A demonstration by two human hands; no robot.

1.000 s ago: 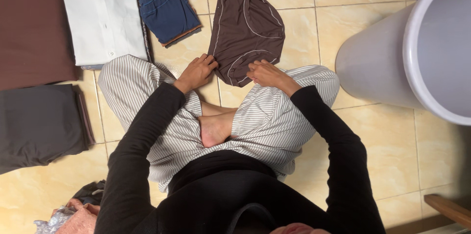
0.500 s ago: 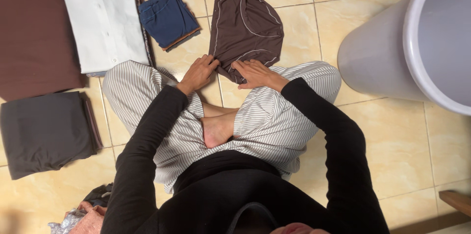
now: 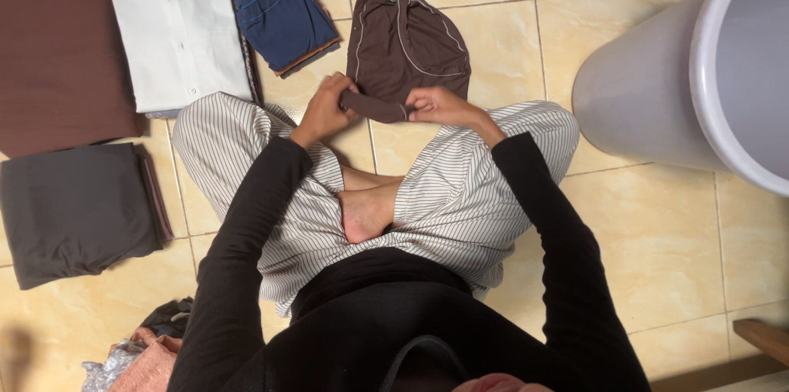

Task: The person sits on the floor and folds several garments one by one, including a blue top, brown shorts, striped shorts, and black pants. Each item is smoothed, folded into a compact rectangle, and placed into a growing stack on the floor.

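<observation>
Now both hands (image 3: 378, 106) have rolled the brown garment's (image 3: 407, 47) near edge up.

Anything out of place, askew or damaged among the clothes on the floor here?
Nothing looks damaged or spilled. The left hand and right hand hold the lifted near edge of the brown garment. The one untidy spot is a crumpled heap of cloth on the tile at lower left, unlike the flat folded piles beside it.

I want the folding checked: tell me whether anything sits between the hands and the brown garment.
Nothing visible does. The left hand and right hand both grip the rolled near edge of the brown garment directly, on the tile floor. The folded navy piece lies apart, to its left.
</observation>
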